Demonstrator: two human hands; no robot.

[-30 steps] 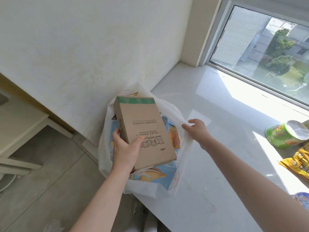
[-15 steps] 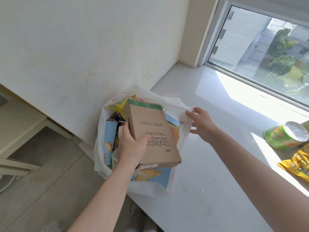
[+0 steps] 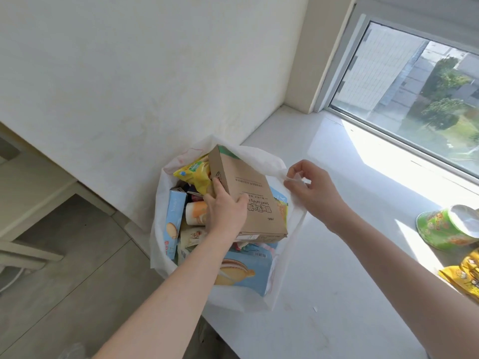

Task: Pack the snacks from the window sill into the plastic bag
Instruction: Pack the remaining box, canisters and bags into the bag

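Observation:
A white plastic bag (image 3: 159, 208) hangs open at the sill's left edge, holding several snack boxes and packets. My left hand (image 3: 226, 211) grips a brown cardboard box (image 3: 255, 203) tilted inside the bag's mouth, on top of a blue box with a cake picture (image 3: 243, 270). My right hand (image 3: 315, 193) pinches the bag's right handle (image 3: 278, 173) and lifts it. A yellow packet (image 3: 194, 173) and a narrow blue biscuit box (image 3: 173, 221) stand inside the bag on the left.
On the white window sill (image 3: 337, 268) at the right lie a green tipped-over cup with a foil lid (image 3: 445, 229) and a yellow snack packet (image 3: 466, 275). The window (image 3: 414, 94) runs along the back. A white wall is on the left, with tiled floor (image 3: 64, 268) below.
The brown box has gone down and right into the bag's mouth. My right hand has risen, pulling the handle up, so more of the bag's contents show.

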